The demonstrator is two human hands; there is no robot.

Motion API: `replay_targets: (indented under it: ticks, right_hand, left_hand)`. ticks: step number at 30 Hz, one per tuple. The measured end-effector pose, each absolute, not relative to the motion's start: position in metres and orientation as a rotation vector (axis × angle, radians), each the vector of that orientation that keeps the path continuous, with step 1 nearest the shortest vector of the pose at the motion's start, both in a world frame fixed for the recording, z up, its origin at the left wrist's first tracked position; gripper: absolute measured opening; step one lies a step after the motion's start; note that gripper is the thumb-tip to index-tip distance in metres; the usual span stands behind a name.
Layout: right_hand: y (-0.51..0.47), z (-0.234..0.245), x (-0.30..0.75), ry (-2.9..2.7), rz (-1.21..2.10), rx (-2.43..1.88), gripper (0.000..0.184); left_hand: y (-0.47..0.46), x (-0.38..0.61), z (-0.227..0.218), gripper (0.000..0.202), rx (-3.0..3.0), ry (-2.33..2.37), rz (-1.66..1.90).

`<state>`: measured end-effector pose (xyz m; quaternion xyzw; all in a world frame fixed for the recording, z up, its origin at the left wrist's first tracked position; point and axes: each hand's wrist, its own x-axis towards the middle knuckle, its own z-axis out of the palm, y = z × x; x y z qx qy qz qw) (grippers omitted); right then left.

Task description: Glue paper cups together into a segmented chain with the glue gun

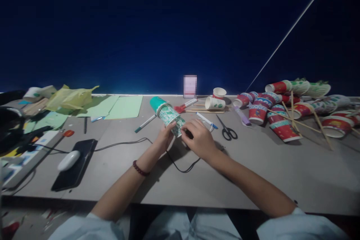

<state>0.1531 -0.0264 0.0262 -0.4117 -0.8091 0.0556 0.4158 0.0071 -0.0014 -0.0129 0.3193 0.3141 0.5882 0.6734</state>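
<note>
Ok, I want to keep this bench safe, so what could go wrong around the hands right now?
1. The black cable loops on the table beneath both forearms; an arm could snag and drag it.
2. The scissors lie close beside the right hand and could be brushed by it.
3. The stack of green cups is held tilted between the left hand and the right hand; thin paper might crush under a tight grip.

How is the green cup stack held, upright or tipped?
Tipped: the green cup stack lies slanted, its near end between the left hand and right hand.
</note>
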Motion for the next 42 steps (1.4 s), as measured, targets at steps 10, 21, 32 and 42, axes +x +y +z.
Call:
replay_targets:
  ticks: [10, 21, 32, 42]
  right_hand:
    - [-0.026, 0.027, 0.152, -2.041, 0.128, -1.053, 0.012]
    - [-0.024, 0.030, 0.154, -1.966, 0.198, -1.027, 0.003]
    - [-0.023, 0.029, 0.155, -1.942, 0.174, -1.034, 0.003]
    - [-0.018, 0.027, 0.158, -1.911, 0.185, -1.061, 0.011]
  left_hand:
    - [-0.001, 0.007, -0.016, 0.035, 0.737, 0.709, 1.316]
    - [-0.001, 0.005, -0.012, 0.038, 0.727, 0.662, 1.314]
    - [-0.007, 0.010, 0.000, 0.043, 0.745, 0.755, 1.350]
    - [-0.005, 0.007, -0.012, 0.059, 0.855, 0.799, 1.391]
